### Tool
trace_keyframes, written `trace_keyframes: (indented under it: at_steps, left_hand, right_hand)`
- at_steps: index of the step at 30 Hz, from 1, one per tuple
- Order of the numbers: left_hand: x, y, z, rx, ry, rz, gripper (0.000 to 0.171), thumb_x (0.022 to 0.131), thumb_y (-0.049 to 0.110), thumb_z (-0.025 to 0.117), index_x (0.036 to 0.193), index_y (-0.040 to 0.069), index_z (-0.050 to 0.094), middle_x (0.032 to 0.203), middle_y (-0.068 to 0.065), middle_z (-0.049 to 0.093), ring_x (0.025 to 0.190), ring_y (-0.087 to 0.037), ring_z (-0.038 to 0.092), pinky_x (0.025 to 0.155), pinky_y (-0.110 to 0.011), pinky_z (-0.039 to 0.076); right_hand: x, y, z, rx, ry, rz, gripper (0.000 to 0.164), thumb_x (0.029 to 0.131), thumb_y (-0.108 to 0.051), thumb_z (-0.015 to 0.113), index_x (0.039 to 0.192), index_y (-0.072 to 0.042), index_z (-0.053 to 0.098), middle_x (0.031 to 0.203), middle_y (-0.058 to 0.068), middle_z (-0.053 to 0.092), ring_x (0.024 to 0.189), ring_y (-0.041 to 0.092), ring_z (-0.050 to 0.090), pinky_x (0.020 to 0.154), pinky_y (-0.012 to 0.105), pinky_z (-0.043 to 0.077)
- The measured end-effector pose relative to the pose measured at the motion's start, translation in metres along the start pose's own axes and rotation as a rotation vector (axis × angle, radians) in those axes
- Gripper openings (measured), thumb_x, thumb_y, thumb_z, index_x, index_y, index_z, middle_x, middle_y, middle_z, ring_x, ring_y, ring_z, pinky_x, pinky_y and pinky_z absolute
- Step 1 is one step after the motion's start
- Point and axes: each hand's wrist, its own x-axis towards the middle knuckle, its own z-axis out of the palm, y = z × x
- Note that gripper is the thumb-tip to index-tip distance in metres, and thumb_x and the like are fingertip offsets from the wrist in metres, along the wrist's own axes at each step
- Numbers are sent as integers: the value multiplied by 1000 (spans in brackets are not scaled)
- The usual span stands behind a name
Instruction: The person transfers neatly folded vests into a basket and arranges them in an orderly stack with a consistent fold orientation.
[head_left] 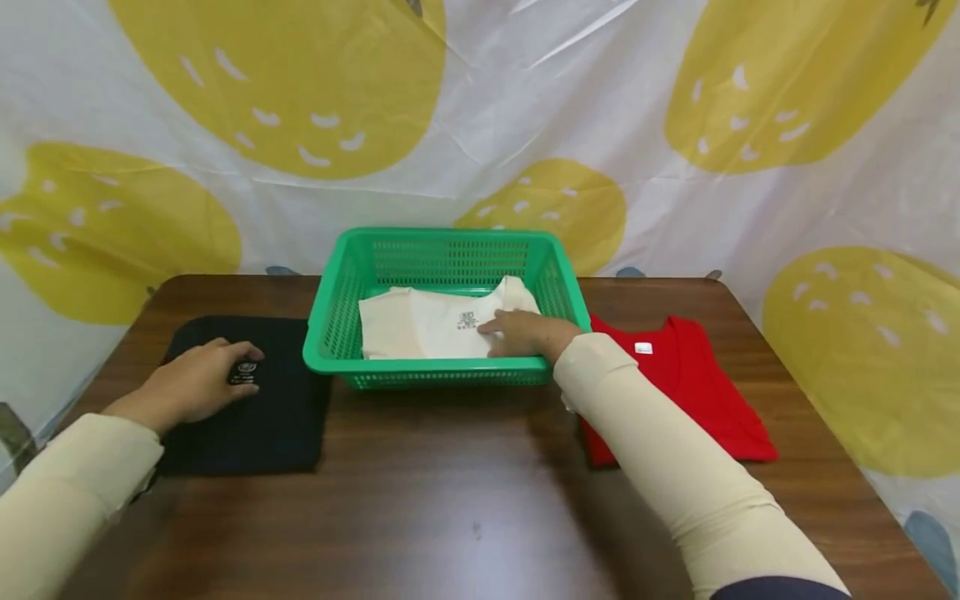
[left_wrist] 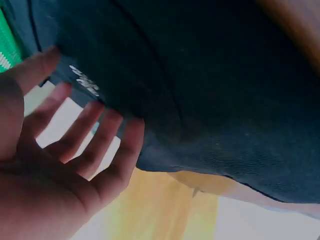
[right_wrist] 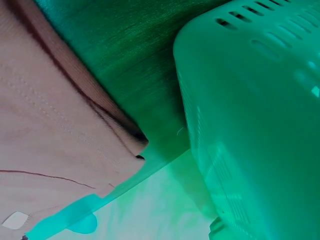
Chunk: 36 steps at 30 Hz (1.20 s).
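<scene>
A folded white shirt with a small dark print lies in the green basket. My right hand reaches over the basket's front right rim, its fingers resting on the white shirt beside the print. In the right wrist view that hand is hidden, and the basket's outer wall fills the right side. At the left lies a folded black shirt with a small white print near its neck. Over it is my left hand, fingers loosely bent and spread, fingertips near the black cloth with nothing gripped.
A folded red shirt with a white label lies right of the basket, partly behind my right sleeve. Everything stands on a brown wooden table. A white curtain with yellow fruit shapes hangs close behind it.
</scene>
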Motion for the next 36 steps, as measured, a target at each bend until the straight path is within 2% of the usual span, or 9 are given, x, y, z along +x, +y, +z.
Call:
trace_keyframes:
  at_steps: [4, 8, 13, 18, 26, 32, 36]
  left_hand:
    - [0, -5, 6, 31, -42, 35, 60, 92, 34, 71, 141, 5, 52, 134, -37, 48, 116, -59, 47, 89, -70, 42]
    - [-3, -7, 6, 40, -84, 35, 65, 93, 36, 70, 146, 8, 46, 137, -37, 43, 117, -60, 43, 90, -71, 39]
    - [-8, -5, 3, 43, -100, 27, 66, 91, 33, 73, 146, 9, 46, 135, -35, 46, 115, -57, 45, 87, -69, 42]
    - [-17, 0, 1, 65, -113, 60, 68, 86, 31, 78, 143, 8, 49, 128, -34, 51, 110, -56, 51, 83, -65, 46]
    - [-39, 9, 5, 103, -113, 98, 65, 75, 32, 87, 129, 10, 57, 116, -26, 59, 99, -49, 59, 76, -59, 50]
    - [-54, 21, 11, 143, -122, 143, 64, 72, 36, 89, 123, 13, 58, 107, -18, 63, 90, -40, 63, 72, -53, 52]
    - [-66, 28, 15, 149, -114, 150, 63, 71, 38, 89, 122, 16, 59, 103, -14, 62, 87, -36, 63, 67, -50, 52]
  right_hand:
    - [-1, -1, 0, 22, -2, 10, 57, 101, -32, 54, 155, -20, 38, 166, 15, 22, 154, 35, 19, 124, 52, 18]
    - [-3, -2, 0, 26, -1, 6, 57, 101, -31, 54, 154, -20, 39, 166, 15, 22, 154, 35, 19, 124, 51, 18]
    - [-4, -3, 0, 39, 9, 6, 57, 100, -32, 55, 154, -20, 40, 165, 15, 24, 154, 35, 20, 123, 51, 19]
    - [-3, -2, 0, 50, 12, 28, 57, 100, -33, 57, 153, -22, 41, 165, 13, 24, 154, 34, 20, 123, 52, 20]
    - [2, -3, 0, 33, 9, 14, 57, 101, -33, 55, 154, -20, 41, 165, 14, 25, 154, 34, 20, 124, 52, 19]
    - [1, -2, 0, 13, 8, 15, 56, 101, -31, 55, 154, -19, 41, 165, 15, 25, 153, 33, 22, 124, 50, 20]
    - [1, -1, 1, 31, 13, 12, 56, 100, -31, 56, 153, -19, 41, 165, 15, 26, 153, 33, 22, 124, 51, 19]
